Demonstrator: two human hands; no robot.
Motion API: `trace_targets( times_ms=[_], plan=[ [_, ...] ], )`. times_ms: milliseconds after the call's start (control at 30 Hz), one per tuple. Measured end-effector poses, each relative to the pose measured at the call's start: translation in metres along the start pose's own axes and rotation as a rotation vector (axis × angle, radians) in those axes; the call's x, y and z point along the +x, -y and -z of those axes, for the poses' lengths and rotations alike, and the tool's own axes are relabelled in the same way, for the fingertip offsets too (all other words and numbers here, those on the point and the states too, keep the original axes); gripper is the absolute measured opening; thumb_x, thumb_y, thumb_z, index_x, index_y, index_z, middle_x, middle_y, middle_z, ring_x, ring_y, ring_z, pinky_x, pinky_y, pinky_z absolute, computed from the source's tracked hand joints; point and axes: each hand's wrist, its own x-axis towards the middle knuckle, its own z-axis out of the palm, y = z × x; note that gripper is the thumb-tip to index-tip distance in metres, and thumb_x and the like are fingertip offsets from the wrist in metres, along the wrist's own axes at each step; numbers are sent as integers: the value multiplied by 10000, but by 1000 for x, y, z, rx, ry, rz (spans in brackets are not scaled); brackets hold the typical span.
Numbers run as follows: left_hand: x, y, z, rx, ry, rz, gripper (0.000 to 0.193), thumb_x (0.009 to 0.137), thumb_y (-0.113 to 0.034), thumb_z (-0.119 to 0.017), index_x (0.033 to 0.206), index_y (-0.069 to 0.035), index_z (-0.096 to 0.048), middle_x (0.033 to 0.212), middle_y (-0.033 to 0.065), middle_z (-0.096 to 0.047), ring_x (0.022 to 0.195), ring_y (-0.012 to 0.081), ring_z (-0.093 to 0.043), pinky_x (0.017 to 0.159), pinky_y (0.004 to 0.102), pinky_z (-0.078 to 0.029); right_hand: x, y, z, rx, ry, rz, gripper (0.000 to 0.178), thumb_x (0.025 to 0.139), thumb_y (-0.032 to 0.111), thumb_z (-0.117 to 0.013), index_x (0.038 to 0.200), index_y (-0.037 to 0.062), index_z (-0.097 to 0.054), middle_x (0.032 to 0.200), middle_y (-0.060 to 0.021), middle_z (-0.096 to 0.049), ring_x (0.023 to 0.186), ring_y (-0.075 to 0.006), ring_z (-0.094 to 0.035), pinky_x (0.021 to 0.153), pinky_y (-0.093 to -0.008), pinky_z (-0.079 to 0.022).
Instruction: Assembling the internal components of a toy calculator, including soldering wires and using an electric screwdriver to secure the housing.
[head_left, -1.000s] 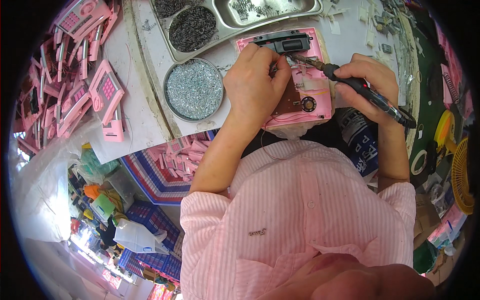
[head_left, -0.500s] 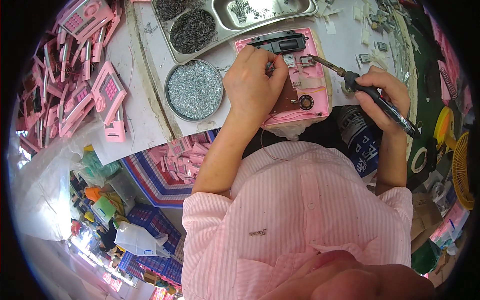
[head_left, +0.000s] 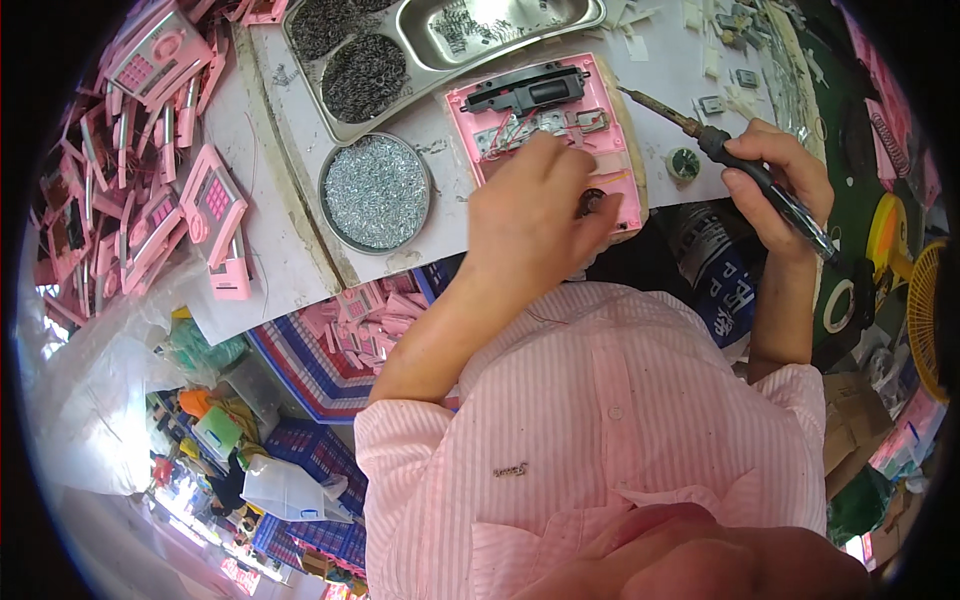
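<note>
A pink plastic housing lies on the table in front of me, with a long black plastic part across its far end. Metal contact pieces and thin red wires sit below that part. My left hand is over the near half of the housing, hiding most of the inside. Its thumb and fingers are apart, and a dark round speaker shows between them; the fingertips are partly hidden. In my right hand is a soldering iron, its tip pointing left, just off the housing's right edge.
A round tin of small silvery parts stands left of the housing. Behind it is a steel compartment tray with dark springs. Pink phone-like casings pile up at far left. A small reel lies beneath the iron.
My left hand has moved from the wires near the black part toward me, over the speaker, and its pinch has loosened. The soldering iron has drawn away from the metal contacts.
</note>
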Motion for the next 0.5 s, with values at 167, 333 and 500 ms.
trace_targets(
  times_ms=[167,333,500],
  plan=[
    [2,8,-21,25,37,-87,148,796,-53,-776,912,-77,-688,910,53,-635,662,173,-657,573,291,-517,-4,6,0,-3,-30,-11,279,827,38,-769,1089,-10,-686,909,-91,-684,791,-153,-621,719,-259,-470],
    [3,11,-7,-482,156,301,124,831,13,-736,946,-22,-704,882,42,-663,648,104,-626,591,220,-487,-7,19,-32,149,-221,-188,359,833,14,-772,1180,3,-677,980,-81,-677,898,-166,-648,814,-266,-503],
    [5,16,-1,-536,213,344,114,854,-17,-729,964,-7,-703,848,72,-677,701,159,-650,636,262,-510,-6,10,-28,147,-103,-72,331,848,-37,-725,1171,-14,-659,922,-66,-629,819,-145,-592,741,-270,-462]
  ],
)
